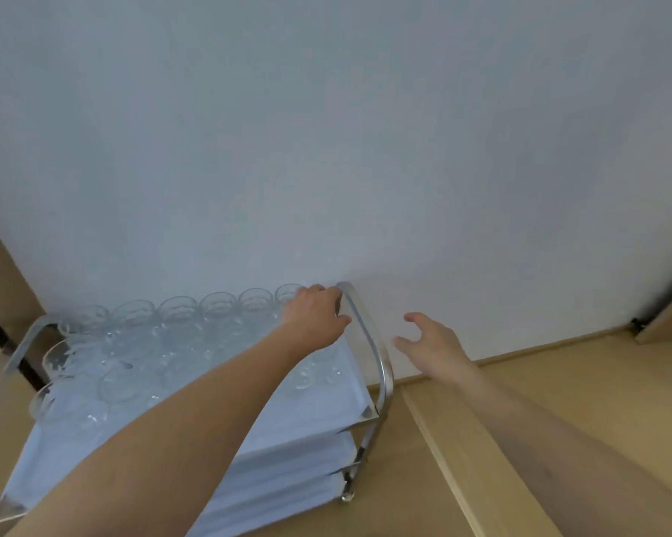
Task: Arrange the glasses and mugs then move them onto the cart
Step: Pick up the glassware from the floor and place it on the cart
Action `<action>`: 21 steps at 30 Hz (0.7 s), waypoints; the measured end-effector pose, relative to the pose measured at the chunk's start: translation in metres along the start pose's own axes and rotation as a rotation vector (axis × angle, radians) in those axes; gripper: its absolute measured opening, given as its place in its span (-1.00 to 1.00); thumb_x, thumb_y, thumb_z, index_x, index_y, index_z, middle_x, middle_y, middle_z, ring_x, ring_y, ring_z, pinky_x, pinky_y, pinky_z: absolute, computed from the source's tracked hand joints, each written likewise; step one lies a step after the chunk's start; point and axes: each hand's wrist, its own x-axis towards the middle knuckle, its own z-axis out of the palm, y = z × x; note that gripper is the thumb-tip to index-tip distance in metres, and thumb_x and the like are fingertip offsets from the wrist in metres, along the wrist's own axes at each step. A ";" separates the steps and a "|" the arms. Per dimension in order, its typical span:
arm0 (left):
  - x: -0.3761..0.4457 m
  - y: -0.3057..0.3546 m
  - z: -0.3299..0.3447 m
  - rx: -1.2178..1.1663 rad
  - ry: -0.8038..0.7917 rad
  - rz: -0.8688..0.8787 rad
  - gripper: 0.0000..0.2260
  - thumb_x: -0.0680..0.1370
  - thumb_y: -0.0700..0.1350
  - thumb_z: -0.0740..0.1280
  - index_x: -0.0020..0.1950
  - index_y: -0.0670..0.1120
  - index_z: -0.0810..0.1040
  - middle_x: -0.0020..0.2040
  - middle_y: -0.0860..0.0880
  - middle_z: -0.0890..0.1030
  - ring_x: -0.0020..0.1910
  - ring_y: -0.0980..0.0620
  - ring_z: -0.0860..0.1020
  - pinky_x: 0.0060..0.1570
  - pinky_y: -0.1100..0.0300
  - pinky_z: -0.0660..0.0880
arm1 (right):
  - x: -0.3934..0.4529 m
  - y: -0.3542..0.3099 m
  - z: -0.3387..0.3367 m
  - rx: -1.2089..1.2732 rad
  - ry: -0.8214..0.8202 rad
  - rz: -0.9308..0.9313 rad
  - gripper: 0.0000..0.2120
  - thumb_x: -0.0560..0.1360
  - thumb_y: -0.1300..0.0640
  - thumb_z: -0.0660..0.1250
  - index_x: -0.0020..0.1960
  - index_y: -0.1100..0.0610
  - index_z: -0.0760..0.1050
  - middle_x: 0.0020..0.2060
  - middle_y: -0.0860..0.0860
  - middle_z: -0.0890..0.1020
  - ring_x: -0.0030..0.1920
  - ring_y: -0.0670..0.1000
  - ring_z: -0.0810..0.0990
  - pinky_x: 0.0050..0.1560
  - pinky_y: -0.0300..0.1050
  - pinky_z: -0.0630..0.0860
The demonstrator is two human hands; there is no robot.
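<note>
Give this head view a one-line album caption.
Left hand at the cart's far corner among glasses; right hand open beside.

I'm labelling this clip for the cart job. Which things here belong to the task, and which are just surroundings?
Task things:
- glasses, crowded on the top shelf
- cart, steel-framed, tiered
- left hand, over the far-corner glasses
- right hand, open in the air beside the cart

Just surroundings:
- white wall
- wooden floor

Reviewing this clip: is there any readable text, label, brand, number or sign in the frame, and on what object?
None: no text, label, brand, number or sign can be read.
The cart, its white shelf liners, the glasses and the wall show no print.
</note>
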 end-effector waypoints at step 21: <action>-0.021 0.354 0.037 0.060 -0.058 0.613 -0.46 0.62 0.16 0.27 0.55 -0.03 0.31 0.48 -0.11 0.40 0.46 -0.14 0.31 0.36 -0.08 0.40 | -0.165 0.198 -0.225 0.002 0.484 0.284 -0.35 0.54 -0.10 0.40 0.55 0.04 0.28 0.44 0.06 0.44 0.39 0.07 0.43 0.32 -0.08 0.37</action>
